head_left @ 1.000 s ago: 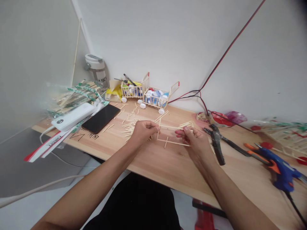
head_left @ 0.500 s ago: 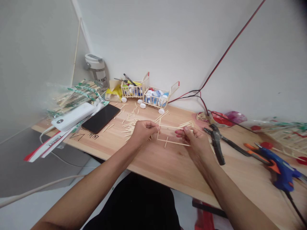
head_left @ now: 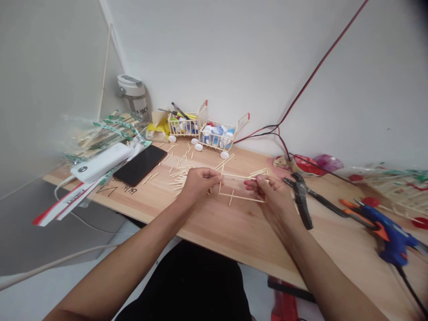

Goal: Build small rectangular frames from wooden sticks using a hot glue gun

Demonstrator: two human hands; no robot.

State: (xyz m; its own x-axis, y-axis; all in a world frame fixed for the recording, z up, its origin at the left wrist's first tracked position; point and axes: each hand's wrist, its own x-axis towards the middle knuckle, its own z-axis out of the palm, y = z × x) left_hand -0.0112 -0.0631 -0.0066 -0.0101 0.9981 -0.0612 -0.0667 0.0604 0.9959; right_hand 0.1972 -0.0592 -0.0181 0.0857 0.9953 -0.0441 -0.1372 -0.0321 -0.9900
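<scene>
Left hand [head_left: 200,185], right hand [head_left: 269,191]: fingers [head_left: 258,179] closed, pinching opposite sides of pale wooden stick rectangular frame [head_left: 241,198], held between hands, keeping joints square. Black steel pliers [head_left: 301,203] at frame's 3 o'clock, blue plastic glue gun [head_left: 393,236] beyond, both within reach on light wood table [head_left: 234,232].

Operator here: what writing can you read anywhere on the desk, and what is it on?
"LUC": grey water bottle, the rest turned away.
"FUNNY", probably: red-and-white strip, blurred.
"4/47", perhaps: handwritten on the wooden desk, unclear.
White power bank: its small round mark is too small to read.
</scene>
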